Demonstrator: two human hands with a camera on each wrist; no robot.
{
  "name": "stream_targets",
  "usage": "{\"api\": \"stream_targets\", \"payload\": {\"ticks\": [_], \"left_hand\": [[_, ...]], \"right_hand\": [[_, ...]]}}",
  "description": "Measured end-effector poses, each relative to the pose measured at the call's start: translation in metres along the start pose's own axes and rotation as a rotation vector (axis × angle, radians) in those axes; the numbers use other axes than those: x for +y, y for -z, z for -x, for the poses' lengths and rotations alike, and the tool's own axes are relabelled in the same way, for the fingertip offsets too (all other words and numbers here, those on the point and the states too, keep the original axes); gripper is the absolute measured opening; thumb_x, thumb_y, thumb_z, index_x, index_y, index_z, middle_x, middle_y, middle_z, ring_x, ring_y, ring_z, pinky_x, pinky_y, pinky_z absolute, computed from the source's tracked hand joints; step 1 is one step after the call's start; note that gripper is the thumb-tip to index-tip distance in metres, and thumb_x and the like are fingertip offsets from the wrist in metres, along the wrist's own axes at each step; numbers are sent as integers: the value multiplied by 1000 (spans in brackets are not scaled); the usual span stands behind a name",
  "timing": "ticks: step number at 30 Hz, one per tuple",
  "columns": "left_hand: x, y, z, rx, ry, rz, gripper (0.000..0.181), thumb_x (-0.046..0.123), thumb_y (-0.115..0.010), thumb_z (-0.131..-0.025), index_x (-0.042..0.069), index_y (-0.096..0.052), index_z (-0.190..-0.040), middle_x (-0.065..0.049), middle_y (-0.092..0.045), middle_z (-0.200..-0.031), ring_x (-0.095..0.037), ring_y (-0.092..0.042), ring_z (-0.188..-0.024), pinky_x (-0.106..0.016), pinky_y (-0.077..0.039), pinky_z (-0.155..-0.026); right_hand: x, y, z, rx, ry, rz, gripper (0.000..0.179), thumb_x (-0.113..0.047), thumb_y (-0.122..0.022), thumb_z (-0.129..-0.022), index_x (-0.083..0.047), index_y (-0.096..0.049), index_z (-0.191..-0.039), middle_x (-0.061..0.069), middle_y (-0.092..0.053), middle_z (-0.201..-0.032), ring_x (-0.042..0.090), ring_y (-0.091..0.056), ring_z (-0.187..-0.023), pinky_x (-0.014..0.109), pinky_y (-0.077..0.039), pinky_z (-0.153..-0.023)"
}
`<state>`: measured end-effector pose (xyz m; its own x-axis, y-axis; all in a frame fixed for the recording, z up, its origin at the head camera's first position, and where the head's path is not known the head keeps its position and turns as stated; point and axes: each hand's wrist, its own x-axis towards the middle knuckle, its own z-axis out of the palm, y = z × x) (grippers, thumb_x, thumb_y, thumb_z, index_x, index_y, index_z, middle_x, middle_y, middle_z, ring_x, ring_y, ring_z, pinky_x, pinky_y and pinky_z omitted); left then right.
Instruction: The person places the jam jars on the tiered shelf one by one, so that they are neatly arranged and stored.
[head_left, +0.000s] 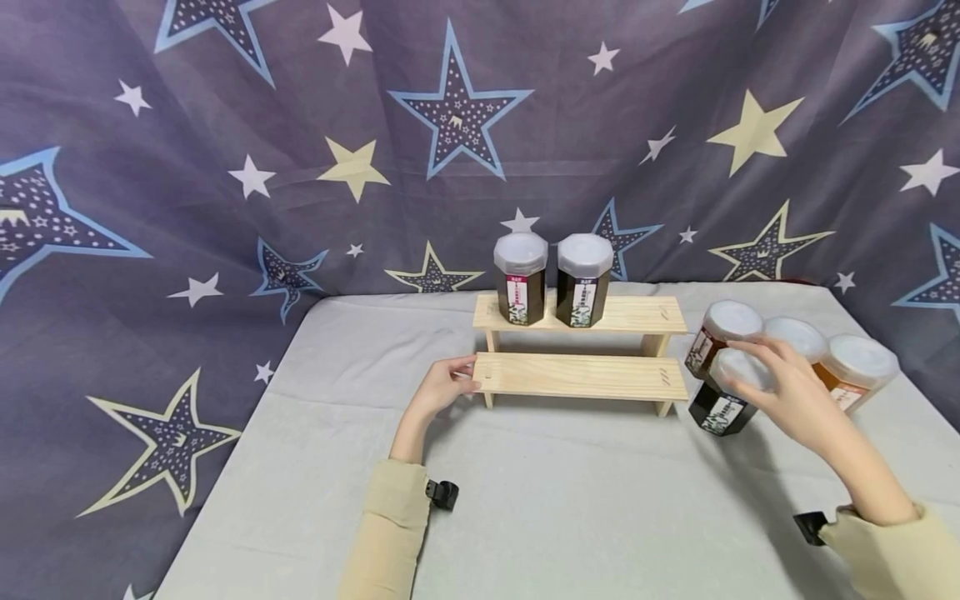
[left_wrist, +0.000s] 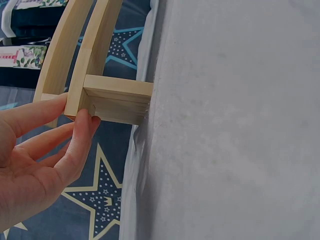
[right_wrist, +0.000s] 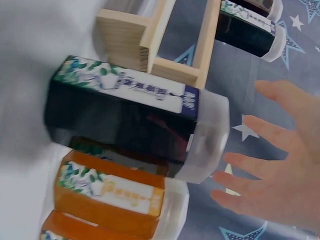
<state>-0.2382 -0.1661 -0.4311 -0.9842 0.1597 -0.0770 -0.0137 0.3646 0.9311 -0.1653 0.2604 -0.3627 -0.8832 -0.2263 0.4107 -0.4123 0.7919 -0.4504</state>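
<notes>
My left hand [head_left: 444, 385] pinches the left end of the lower board of a two-step wooden shelf [head_left: 577, 374]. In the left wrist view, thumb and fingers meet at the board's corner [left_wrist: 77, 92]. Two dark jars with white lids, one with a pink-topped label [head_left: 517, 298] and one with a dark-topped label [head_left: 582, 302], stand on the upper step. To the right, my right hand [head_left: 798, 398] hovers with spread fingers over a dark octagonal jar [head_left: 722, 410]. The right wrist view shows those fingers apart from its white lid [right_wrist: 210, 137].
Behind the front jar are a reddish-brown jar [head_left: 701, 353], a jar mostly hidden under its white lid [head_left: 797, 336], and an amber jar [head_left: 846, 390]. A grey cloth [head_left: 570, 500] covers the table. Behind it hangs a star-patterned curtain [head_left: 570, 167].
</notes>
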Motion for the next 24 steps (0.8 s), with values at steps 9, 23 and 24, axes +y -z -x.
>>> {"api": "stream_targets", "payload": {"ticks": [9,23,24], "left_hand": [[-2,-3,1,31,-10,-8,48,-10,-60,-74,-8,-49,-121,-24,-58,-96,-15,-58,-64,-42,-53,-68],[-1,-3,2,40,-18,-15,48,-10,-60,-73,-9,-49,-120,-23,-59,-94,-14,-58,-63,-43,-53,-67],[-2,-3,2,40,-20,-16,48,-10,-60,-73,-9,-49,-120,-23,-59,-94,-14,-58,-62,-43,-53,-67]], "right_hand": [[11,-6,12,38,0,-43,45,-13,-63,-80,6,-47,-117,37,-31,-126,55,-28,-113,66,-20,-95],[20,-17,17,68,-143,-89,53,-17,-63,-81,0,-43,-127,39,-25,-127,54,-26,-113,71,-26,-79],[20,-18,18,64,-149,-92,54,-18,-63,-81,0,-42,-128,39,-24,-128,54,-25,-115,71,-25,-79]]}}
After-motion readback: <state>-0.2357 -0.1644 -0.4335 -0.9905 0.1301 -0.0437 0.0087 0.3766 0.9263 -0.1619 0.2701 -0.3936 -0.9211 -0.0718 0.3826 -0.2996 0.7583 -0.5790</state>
